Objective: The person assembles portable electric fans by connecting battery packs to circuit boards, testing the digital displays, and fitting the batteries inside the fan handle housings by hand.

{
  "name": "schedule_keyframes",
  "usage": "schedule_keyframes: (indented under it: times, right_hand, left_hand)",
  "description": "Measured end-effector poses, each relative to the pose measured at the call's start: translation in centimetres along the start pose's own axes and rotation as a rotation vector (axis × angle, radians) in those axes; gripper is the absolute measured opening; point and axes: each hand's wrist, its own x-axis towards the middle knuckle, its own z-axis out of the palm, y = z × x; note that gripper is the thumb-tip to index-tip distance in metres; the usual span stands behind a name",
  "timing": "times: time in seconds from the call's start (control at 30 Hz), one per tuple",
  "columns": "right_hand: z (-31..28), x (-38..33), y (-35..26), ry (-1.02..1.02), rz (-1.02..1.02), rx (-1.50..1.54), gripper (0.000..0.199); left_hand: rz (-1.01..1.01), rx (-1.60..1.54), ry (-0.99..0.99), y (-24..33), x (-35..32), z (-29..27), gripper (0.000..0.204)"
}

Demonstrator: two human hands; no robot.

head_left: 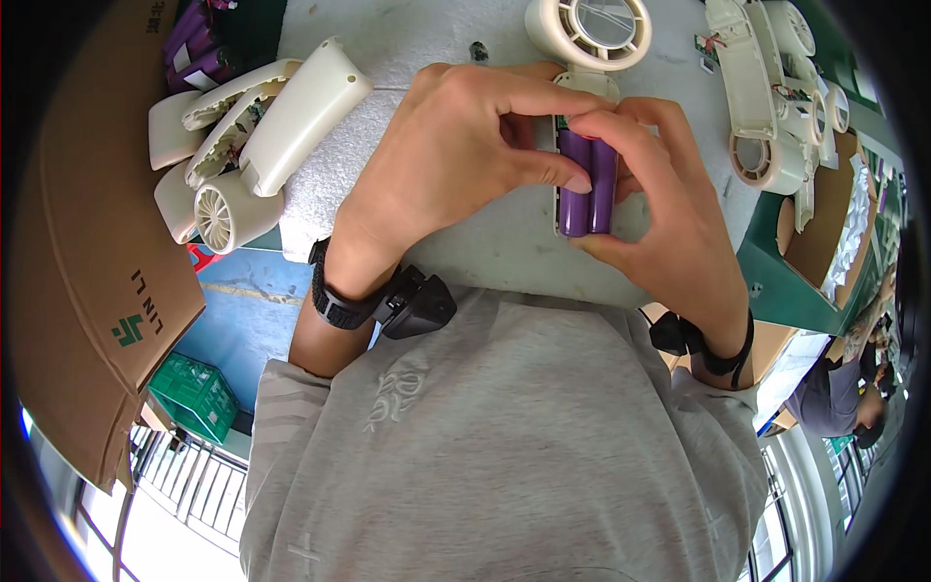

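A cream fan housing [588,82] lies with its round ring end [541,31] away from me and its handle toward me. In the handle sits a battery pack of two purple cylindrical cells [574,209]. My left hand [456,145] reaches across from the left, its thumb pressed on the cells and its fingers curled around the upper handle, partly hidden. My right hand [669,199] grips the pack from the right, index finger at its top end and thumb at its bottom end. A bit of green circuit board and red wire shows at the cells' top, mostly covered by fingers.
Cream housing parts [305,116] are piled on the left of the grey table [465,242], near more purple battery packs [199,44]. Other opened housings [742,87] lie at the right, by a green bin [795,291]. A large cardboard box [87,242] stands far left; a person [829,398] is at lower right.
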Motion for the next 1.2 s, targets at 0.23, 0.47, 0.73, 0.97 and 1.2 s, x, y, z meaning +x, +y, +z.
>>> schedule_keyframes:
  times: [0.23, 0.47, 0.73, 0.97, 1.2]
  right_hand:
    - [-0.6, 0.1, 2.0, -0.022, -0.113, 0.175, 0.072]
    - [0.1, -0.1, 1.2, 0.026, -0.075, 0.125, 0.07]
    - [0.7, 0.1, 0.6, 0.075, 0.011, 0.081, 0.072]
    - [0.0, -0.3, 1.8, 0.069, -0.069, 0.081, 0.072]
    - [0.4, -1.6, 1.1, 0.094, -0.205, -0.153, 0.07]
  left_hand:
    - [0.026, -0.034, -0.025, -0.1, 0.1, 0.0, 0.048]
    - [0.016, -0.008, -0.023, 0.2, -0.1, 0.1, 0.049]
    - [0.046, 0.025, 0.006, 0.0, -0.1, 0.3, 0.05]
    - [0.053, 0.035, 0.027, 0.0, 0.2, 0.2, 0.051]
    - [0.086, 0.005, 0.004, 0.5, 0.3, -0.1, 0.048]
